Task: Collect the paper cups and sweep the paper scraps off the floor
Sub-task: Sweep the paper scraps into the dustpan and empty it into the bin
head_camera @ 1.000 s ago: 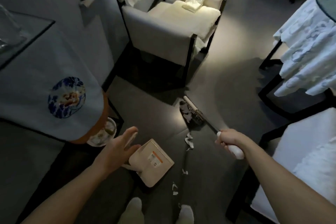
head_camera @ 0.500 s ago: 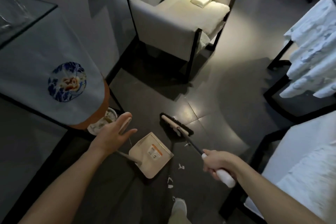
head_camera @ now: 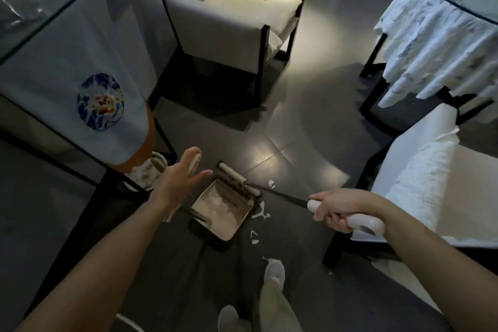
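Holding the left hand (head_camera: 180,183) out flat, fingers straight and spread, above the back of the one dustpan (head_camera: 223,210), clasping nothing. Wrapping the right hand (head_camera: 334,210) tightly round the white grip of the one broom (head_camera: 232,174), with the dark shaft slanting down to the left. Resting the brush head across the dustpan's open mouth on the dark tiled floor (head_camera: 296,116).

Counting at least four paper scraps (head_camera: 270,183) lying on the floor outside the pan: one just beyond the shaft, a small cluster just beside the pan's right corner, one nearer the feet, one next to the front shoe (head_camera: 273,269). Standing in two pale shoes, the rear one partly cut off at the bottom edge.

Seeing two white seats, a far armchair (head_camera: 231,21) ahead and a near armchair (head_camera: 420,170) at the right, cropped by the frame. Seeing two tables too, a glass-topped table (head_camera: 67,75) at the left draped in blue cloth and a round table (head_camera: 431,35) at upper right under white cloth, both cut off.

Struggling to make out a pale patch inside the pan, scrap or label. Failing to tell a pale strip behind the left fingers from the pan's handle. Glimpsing one round container (head_camera: 147,172) under the glass-topped table, half hidden by the cloth, contents too blurred to name.
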